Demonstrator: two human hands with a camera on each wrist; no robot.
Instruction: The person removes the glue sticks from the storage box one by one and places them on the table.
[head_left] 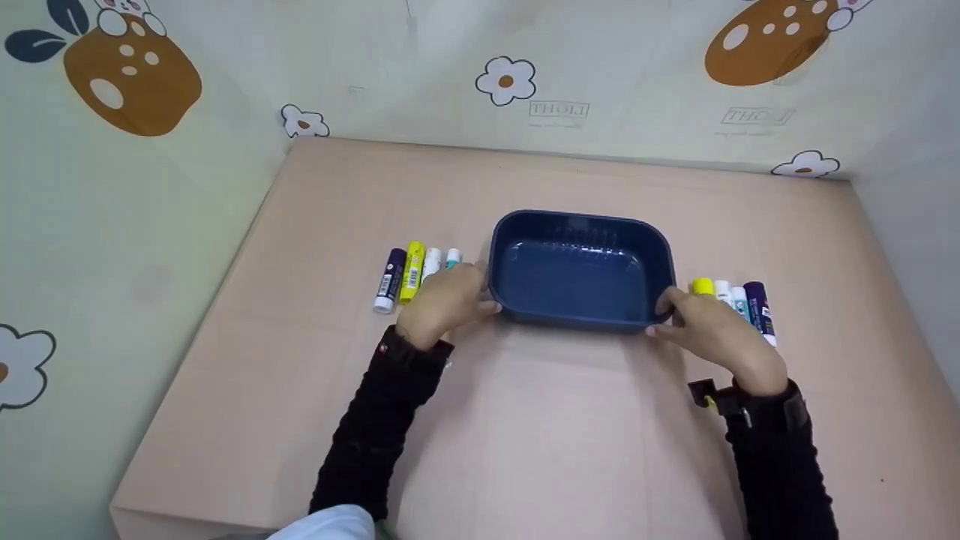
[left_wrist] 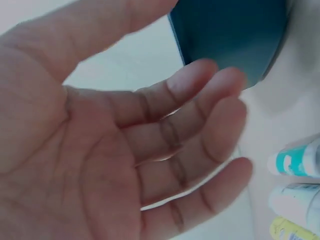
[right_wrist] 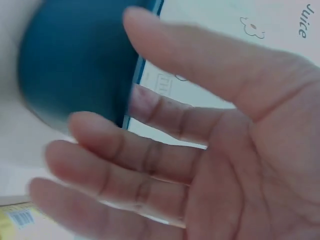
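A dark blue rectangular plastic bin [head_left: 581, 289] sits at the middle of the table, its open side up. My left hand [head_left: 448, 300] is at its left front corner, with relaxed, spread fingers [left_wrist: 220, 125] right at the outer wall in the left wrist view. At the right front corner, my right hand [head_left: 712, 334] pinches the rim. Its thumb [right_wrist: 155, 42] lies along the outside while the index fingertip is partly hidden behind the wall; the other fingers extend loosely below.
Left of the bin lies a row of glue sticks: purple [head_left: 389, 281], yellow [head_left: 412, 271], white [head_left: 432, 262] and teal-banded [head_left: 453, 257]. A similar row, including a yellow one [head_left: 703, 286] and a purple one [head_left: 759, 307], lies behind my right hand. Patterned walls [head_left: 420, 90] border the table.
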